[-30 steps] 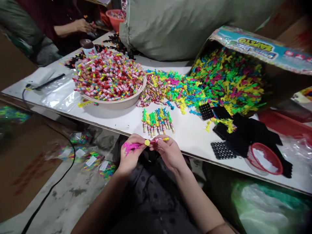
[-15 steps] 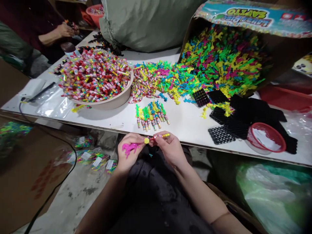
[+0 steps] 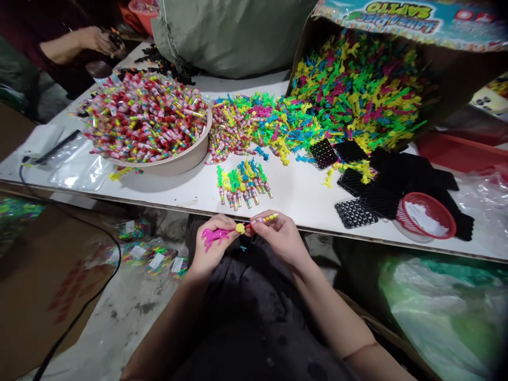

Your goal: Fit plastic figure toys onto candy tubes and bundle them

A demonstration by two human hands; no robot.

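Note:
Over my lap, just off the table's front edge, both hands work close together. My left hand is closed on a pink plastic toy figure with a yellow round end. Between the fingers of my right hand is a small candy-filled tube with a red cap, which points at the yellow end; whether they are joined I cannot tell. Beyond my hands, several finished-looking pairs of figure and tube lie in rows on the white table.
A beige basin heaped with candy tubes stands left. Loose figures spill from a cardboard box at right. Black plastic trays and a red basket lie right. Another person's hand works at far left.
The camera view has shifted slightly, so the table things sit a little further left and higher. Both hands keep their grip, with the tube and the yellow end still close together.

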